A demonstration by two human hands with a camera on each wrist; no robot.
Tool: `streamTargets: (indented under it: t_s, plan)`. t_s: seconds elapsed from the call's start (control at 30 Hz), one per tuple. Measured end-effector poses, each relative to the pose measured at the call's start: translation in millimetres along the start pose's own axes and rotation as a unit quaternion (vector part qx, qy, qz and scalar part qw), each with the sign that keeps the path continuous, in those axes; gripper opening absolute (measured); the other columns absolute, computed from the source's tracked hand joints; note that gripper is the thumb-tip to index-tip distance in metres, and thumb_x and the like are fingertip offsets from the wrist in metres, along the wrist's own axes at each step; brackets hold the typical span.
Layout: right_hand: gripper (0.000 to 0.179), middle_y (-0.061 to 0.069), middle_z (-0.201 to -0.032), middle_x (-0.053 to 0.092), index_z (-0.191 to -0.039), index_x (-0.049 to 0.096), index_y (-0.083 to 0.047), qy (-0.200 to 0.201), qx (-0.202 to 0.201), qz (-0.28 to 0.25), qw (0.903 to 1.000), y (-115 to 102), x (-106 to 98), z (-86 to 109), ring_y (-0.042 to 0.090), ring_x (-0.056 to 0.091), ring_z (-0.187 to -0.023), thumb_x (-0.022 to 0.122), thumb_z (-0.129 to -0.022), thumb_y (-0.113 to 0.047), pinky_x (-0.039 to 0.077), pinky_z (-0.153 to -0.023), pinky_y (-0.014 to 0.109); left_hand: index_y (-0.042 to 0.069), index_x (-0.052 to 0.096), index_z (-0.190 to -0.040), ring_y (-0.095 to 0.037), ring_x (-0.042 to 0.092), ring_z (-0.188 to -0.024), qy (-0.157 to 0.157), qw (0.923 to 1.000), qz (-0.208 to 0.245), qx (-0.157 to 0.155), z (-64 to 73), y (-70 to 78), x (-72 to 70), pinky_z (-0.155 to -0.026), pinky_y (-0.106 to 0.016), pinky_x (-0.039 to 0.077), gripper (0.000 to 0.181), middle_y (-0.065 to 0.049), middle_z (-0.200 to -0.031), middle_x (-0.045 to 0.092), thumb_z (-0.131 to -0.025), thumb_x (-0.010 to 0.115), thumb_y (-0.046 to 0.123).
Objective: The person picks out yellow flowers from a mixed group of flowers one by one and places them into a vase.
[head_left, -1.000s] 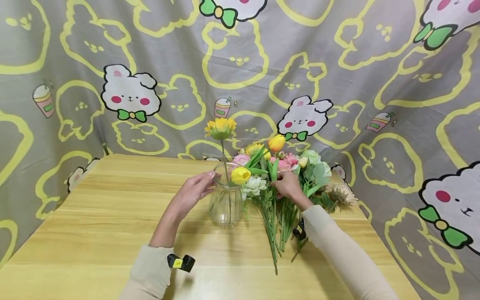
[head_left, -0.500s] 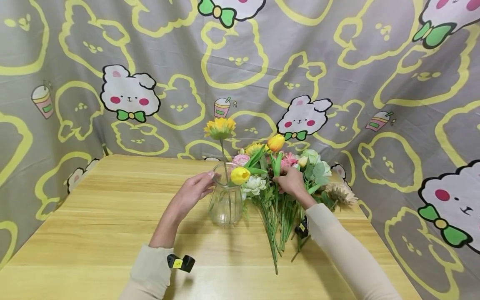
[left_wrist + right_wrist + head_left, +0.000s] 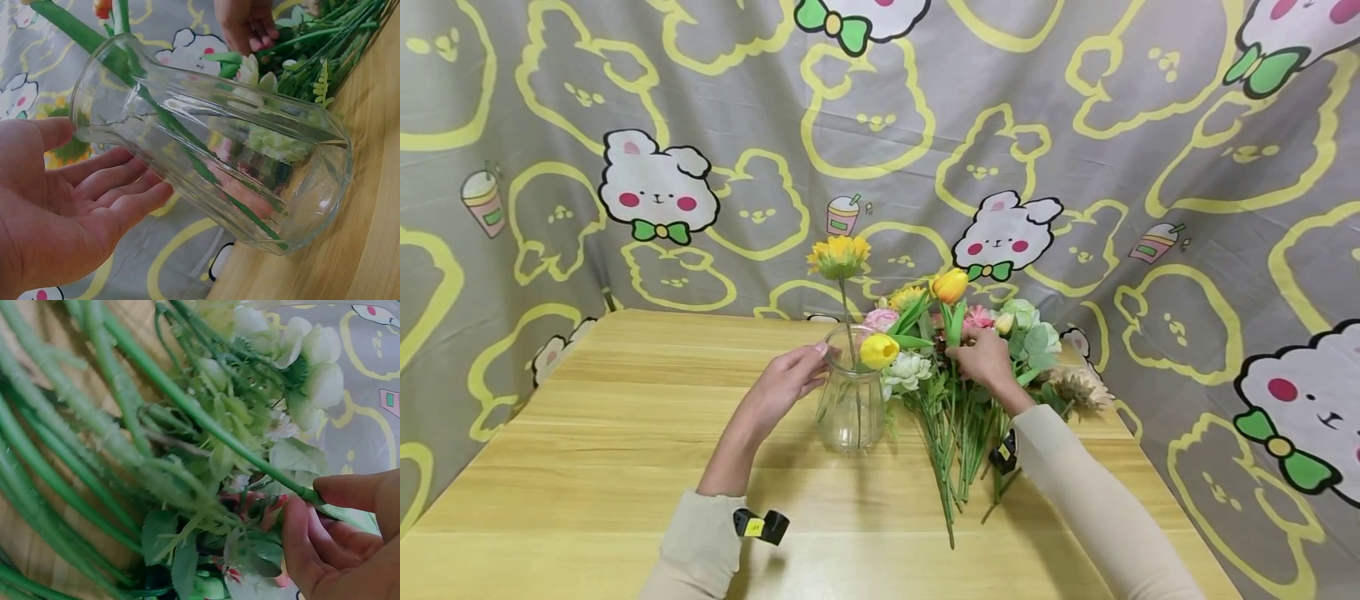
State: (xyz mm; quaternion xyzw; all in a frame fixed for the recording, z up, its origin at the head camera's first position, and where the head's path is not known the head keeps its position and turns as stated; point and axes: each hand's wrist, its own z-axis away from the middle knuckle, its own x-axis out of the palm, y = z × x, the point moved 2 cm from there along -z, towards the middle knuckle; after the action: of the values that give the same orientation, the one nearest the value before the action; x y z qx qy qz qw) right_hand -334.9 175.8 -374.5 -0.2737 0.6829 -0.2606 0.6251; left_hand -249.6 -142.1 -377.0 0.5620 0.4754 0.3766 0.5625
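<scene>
A clear glass vase (image 3: 850,417) stands upright on the table, holding a yellow sunflower (image 3: 840,257) and a yellow tulip (image 3: 878,352) that leans over the rim to the right. My left hand (image 3: 787,377) is at the vase's left side; the thumb touches the rim and the extended fingers lie along the neck, as the left wrist view shows. Over the flower pile, my right hand (image 3: 987,360) pinches the green stem (image 3: 250,459) of an orange-yellow tulip (image 3: 950,286) between thumb and fingers, just below its leaves. The tulip's bloom stands above the other flowers.
Pink, white and green artificial flowers lie in a pile right of the vase, a white flower (image 3: 908,372) close against it. Their stems (image 3: 943,467) point toward the front. A beige flower (image 3: 1081,388) lies at the pile's right. Patterned cloth (image 3: 880,125) hangs behind the wooden table (image 3: 625,433).
My right hand has moved slightly right and up along the pile, and the orange-yellow tulip has shifted slightly left. The left hand and vase have stayed in place.
</scene>
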Motion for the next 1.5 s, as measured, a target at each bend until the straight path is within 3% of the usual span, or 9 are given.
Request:
streamTargets:
  t_s: [0.33, 0.47, 0.63, 0.77, 0.93, 1.13, 1.5]
  plan:
    - [0.017, 0.021, -0.091, 0.074, -0.102, 0.072, -0.003, 0.038, -0.02, -0.036, 0.9984, -14.3, -11.4, 0.0, 0.024, 0.068, -0.06, 0.071, -0.094, -0.019, 0.06, -0.058, 0.035, 0.002, 0.053, -0.144, -0.034, 0.045, -0.144, -0.001, 1.0, 0.003, 0.001, -0.5, -1.6, 0.1, -0.121, -0.045, 0.04, 0.063, -0.017, -0.153, 0.049, -0.107, 0.041, 0.052]
    - [0.015, 0.021, -0.094, 0.073, -0.101, 0.07, -0.002, 0.055, -0.023, -0.065, 0.9961, -21.8, -19.5, 0.7, 0.027, 0.071, -0.067, 0.068, -0.095, -0.016, 0.064, -0.064, 0.04, 0.002, 0.052, -0.144, -0.035, 0.045, -0.144, -0.002, 1.0, 0.001, 0.003, 0.1, -1.8, 0.3, -0.121, -0.045, 0.039, 0.063, -0.017, -0.153, 0.049, -0.107, 0.041, 0.052]
    - [0.016, 0.019, -0.088, 0.073, -0.097, 0.071, -0.003, 0.078, -0.029, -0.076, 0.9936, -32.3, -31.8, 1.9, 0.03, 0.072, -0.071, 0.07, -0.094, -0.019, 0.059, -0.058, 0.031, 0.003, 0.053, -0.144, -0.034, 0.045, -0.144, 0.001, 1.0, 0.0, 0.001, 0.8, -1.8, 0.3, -0.121, -0.045, 0.039, 0.063, -0.016, -0.153, 0.049, -0.107, 0.041, 0.052]
    - [0.018, 0.022, -0.091, 0.074, -0.101, 0.071, -0.001, 0.088, -0.036, -0.099, 0.9905, -37.3, -42.5, 1.8, 0.037, 0.073, -0.078, 0.071, -0.094, -0.017, 0.063, -0.06, 0.032, 0.003, 0.053, -0.143, -0.033, 0.045, -0.144, 0.001, 1.0, 0.002, -0.001, 0.5, -2.0, 0.6, -0.121, -0.044, 0.04, 0.062, -0.016, -0.153, 0.049, -0.107, 0.041, 0.052]
    - [0.018, 0.02, -0.094, 0.076, -0.098, 0.07, -0.003, 0.111, -0.049, -0.083, 0.9891, -42.8, -54.6, 4.0, 0.031, 0.074, -0.076, 0.073, -0.093, -0.02, 0.062, -0.061, 0.032, 0.002, 0.052, -0.144, -0.034, 0.045, -0.144, -0.002, 1.0, 0.005, -0.001, 0.4, -2.3, 1.1, -0.121, -0.045, 0.039, 0.063, -0.017, -0.153, 0.049, -0.108, 0.041, 0.052]
    - [0.018, 0.021, -0.094, 0.075, -0.094, 0.066, -0.002, 0.111, -0.072, -0.102, 0.9859, -53.6, -65.4, 13.0, 0.027, 0.072, -0.067, 0.073, -0.093, -0.019, 0.061, -0.055, 0.029, 0.002, 0.052, -0.144, -0.034, 0.045, -0.144, -0.004, 1.0, 0.007, 0.0, 0.3, -1.8, 1.9, -0.121, -0.045, 0.039, 0.063, -0.017, -0.153, 0.049, -0.108, 0.041, 0.051]
    - [0.016, 0.013, -0.087, 0.075, -0.096, 0.072, -0.008, 0.129, -0.108, -0.11, 0.9797, -82.9, -85.9, 31.1, 0.021, 0.068, -0.072, 0.071, -0.093, -0.024, 0.054, -0.056, 0.029, 0.002, 0.053, -0.143, -0.034, 0.044, -0.144, -0.004, 1.0, 0.004, 0.001, -0.3, -1.9, 0.7, -0.122, -0.046, 0.038, 0.062, -0.017, -0.153, 0.048, -0.108, 0.041, 0.051]
